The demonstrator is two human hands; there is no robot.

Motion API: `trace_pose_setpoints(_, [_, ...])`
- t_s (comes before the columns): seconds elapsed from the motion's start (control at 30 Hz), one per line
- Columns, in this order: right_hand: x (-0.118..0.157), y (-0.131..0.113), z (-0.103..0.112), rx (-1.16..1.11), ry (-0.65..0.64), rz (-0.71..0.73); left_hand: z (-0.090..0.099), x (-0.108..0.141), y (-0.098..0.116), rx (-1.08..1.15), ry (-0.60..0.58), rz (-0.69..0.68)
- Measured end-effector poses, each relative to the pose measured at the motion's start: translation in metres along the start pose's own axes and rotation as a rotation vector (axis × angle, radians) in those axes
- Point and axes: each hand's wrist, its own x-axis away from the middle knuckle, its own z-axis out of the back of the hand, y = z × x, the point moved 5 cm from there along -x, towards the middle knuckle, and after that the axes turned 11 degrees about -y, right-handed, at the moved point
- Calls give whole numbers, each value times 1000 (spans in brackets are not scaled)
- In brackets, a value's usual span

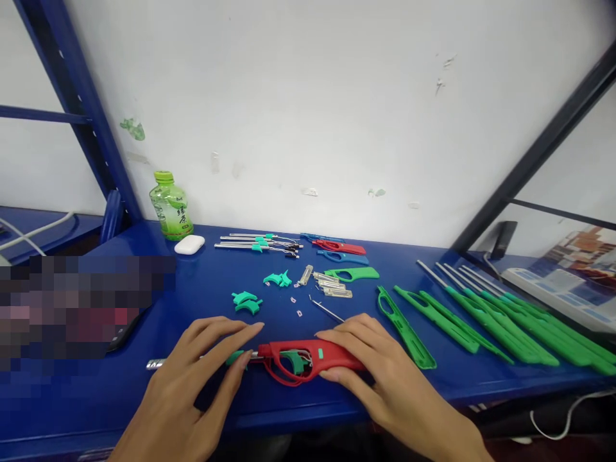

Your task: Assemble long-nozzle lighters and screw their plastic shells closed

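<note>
A red gas lighter [341, 354] lies level near the front of the blue table, its teal trigger [297, 363] and thin wires showing in the handle opening. My right hand [385, 372] grips the handle end, fingers above and thumb below. On the other side, my left hand [197, 378] has its fingers and thumb around the lighter's metal tube [154, 364] and the teal collar [235, 357]. Part of the tube is hidden under that hand. Just beyond the hands are loose teal triggers [247, 301], clear gas tanks [334, 285] and a thin metal rod [327, 310].
Green lighters with long tubes [510, 327] and a green half shell [407, 327] lie at the right. Metal tubes with wires [250, 242] and red, blue and green shells [353, 274] lie at the back. A tea bottle [171, 208] and white case [189, 244] stand back left.
</note>
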Motion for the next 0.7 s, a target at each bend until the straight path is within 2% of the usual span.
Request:
trace_pose_setpoints(0.2, [-4, 3, -8, 4, -3, 6, -9, 2, -3, 36, -72, -4])
trace_pose_setpoints(0.43, [6, 17, -3, -11, 198, -54, -15, 2, -2, -39, -143, -39])
trace_pose_setpoints(0.7, [0, 11, -11, 71, 61, -20, -15, -6, 5, -4, -221, -108])
